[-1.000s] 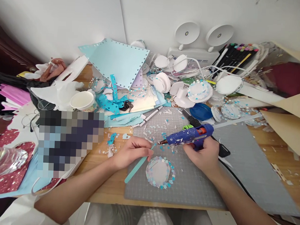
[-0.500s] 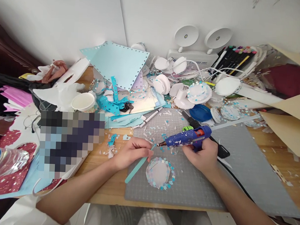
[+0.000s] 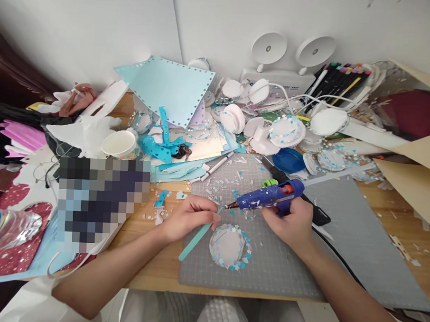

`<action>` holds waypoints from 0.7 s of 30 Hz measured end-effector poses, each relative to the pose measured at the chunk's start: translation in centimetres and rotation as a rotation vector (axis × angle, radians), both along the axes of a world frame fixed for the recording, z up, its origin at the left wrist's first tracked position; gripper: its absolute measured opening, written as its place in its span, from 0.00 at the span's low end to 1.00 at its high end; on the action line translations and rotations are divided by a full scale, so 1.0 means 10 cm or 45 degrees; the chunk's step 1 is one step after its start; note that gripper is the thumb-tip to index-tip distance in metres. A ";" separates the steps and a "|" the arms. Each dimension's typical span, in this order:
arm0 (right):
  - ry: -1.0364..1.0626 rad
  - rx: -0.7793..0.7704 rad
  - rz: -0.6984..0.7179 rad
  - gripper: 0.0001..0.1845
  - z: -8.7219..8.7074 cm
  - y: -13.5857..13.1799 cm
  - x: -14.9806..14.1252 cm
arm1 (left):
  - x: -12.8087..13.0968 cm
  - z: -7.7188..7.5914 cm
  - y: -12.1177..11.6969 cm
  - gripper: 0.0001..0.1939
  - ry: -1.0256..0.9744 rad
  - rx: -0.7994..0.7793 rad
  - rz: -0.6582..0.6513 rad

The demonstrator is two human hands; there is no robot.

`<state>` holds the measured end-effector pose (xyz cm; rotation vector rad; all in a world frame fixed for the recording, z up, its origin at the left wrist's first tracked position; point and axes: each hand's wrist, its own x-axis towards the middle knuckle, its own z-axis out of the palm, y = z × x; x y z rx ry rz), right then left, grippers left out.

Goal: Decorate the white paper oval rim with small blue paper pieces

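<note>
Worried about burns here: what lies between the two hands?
In the head view: the glue gun, pointing from the right hand toward the left hand, over the scrap-littered mat.

Wooden table (image 3: 156, 278) beneath a grey cutting mat (image 3: 285, 268); stacked paper (image 3: 184, 172); small blue scraps (image 3: 160, 199)

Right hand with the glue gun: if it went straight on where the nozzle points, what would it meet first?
Probably the tip of the turquoise strip in the left hand, though depth there is unclear.
</note>
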<state>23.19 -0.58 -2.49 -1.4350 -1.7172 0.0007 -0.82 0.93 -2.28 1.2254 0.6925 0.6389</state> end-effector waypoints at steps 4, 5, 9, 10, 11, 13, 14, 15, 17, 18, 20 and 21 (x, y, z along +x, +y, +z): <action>-0.001 -0.017 -0.016 0.10 0.00 0.00 0.00 | 0.00 0.00 0.00 0.13 0.013 0.003 0.004; 0.003 -0.029 -0.026 0.10 0.00 0.00 0.00 | 0.00 0.00 0.00 0.13 0.013 0.010 0.005; 0.005 -0.042 -0.054 0.11 -0.01 0.00 0.00 | 0.00 0.01 0.00 0.13 0.022 0.015 -0.004; 0.002 -0.033 -0.052 0.11 -0.01 0.00 0.00 | 0.00 0.01 0.01 0.13 0.027 0.011 -0.003; 0.001 -0.024 -0.049 0.11 -0.01 0.00 0.00 | 0.00 0.01 0.01 0.13 0.031 0.010 0.002; 0.001 -0.009 -0.044 0.10 -0.01 0.01 0.00 | 0.00 0.01 0.01 0.13 0.031 0.014 0.005; 0.000 -0.007 -0.042 0.10 -0.01 0.00 0.00 | 0.00 0.01 0.01 0.13 0.029 0.020 0.003; -0.004 -0.009 -0.040 0.10 -0.01 0.00 0.00 | 0.00 0.01 0.01 0.13 0.028 0.024 -0.002; -0.019 -0.011 -0.035 0.11 -0.01 0.00 0.00 | 0.00 0.01 0.01 0.13 0.032 0.024 -0.010; -0.025 -0.009 -0.033 0.11 -0.01 0.00 0.00 | 0.00 0.01 0.01 0.13 0.034 0.020 -0.010; -0.033 0.003 -0.027 0.11 -0.01 0.00 0.00 | 0.00 0.01 0.01 0.13 0.031 0.007 -0.005; -0.034 0.010 -0.023 0.11 -0.01 0.00 0.00 | 0.00 0.02 0.01 0.13 0.028 0.003 -0.002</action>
